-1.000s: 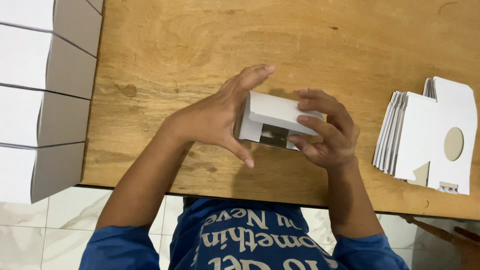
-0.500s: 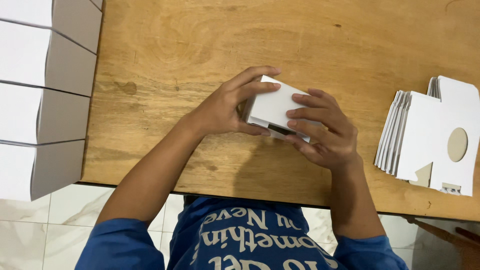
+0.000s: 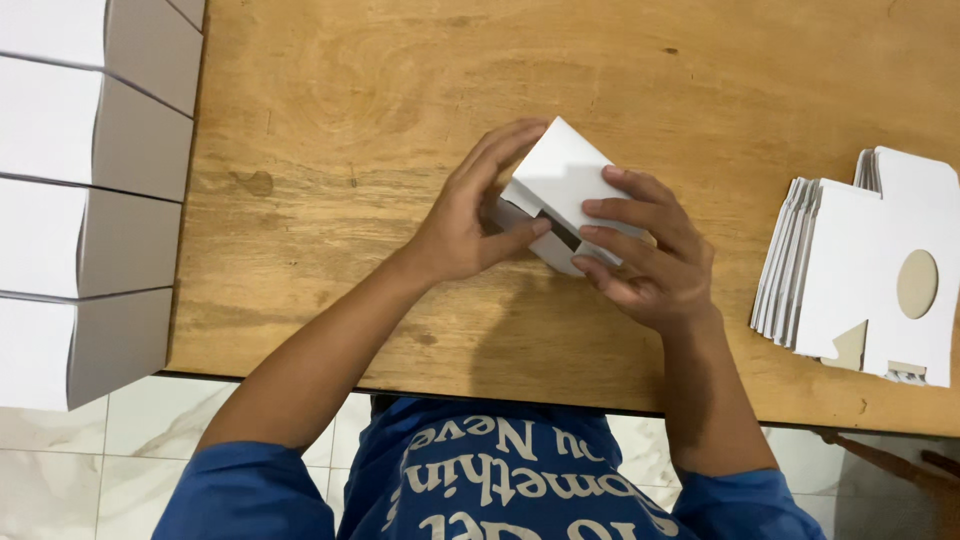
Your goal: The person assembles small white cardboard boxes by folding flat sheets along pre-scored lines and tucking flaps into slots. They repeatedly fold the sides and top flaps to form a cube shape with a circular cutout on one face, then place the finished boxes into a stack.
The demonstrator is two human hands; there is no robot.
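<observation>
1. Left hand (image 3: 462, 225): closed around the near-left side of a small white folded cardboard box (image 3: 565, 190); the fingers reach up along its left face and the thumb presses against its lower edge.
2. Right hand (image 3: 645, 255): gripping the same box from the right; the fingers lie across its top panel and right side, with the fingertips near a dark gap where a flap is not fully shut.
3. Small white cardboard box: held between both hands, tilted with one corner pointing away from the person, over the middle of the brown wooden table (image 3: 400, 100), nearer its front edge than its far edge. Whether it touches the tabletop cannot be told.
4. Stack of flat white die-cut cardboard blanks (image 3: 860, 270): lies at the right edge of the table, well apart from the hands; the top blank has a round cut-out.
5. Row of finished white boxes (image 3: 70, 200): stands just beside the left edge of the table, side by side.
6. Blue printed shirt (image 3: 500, 480) and sleeves: below the front edge, above a pale tiled floor (image 3: 100, 460).
</observation>
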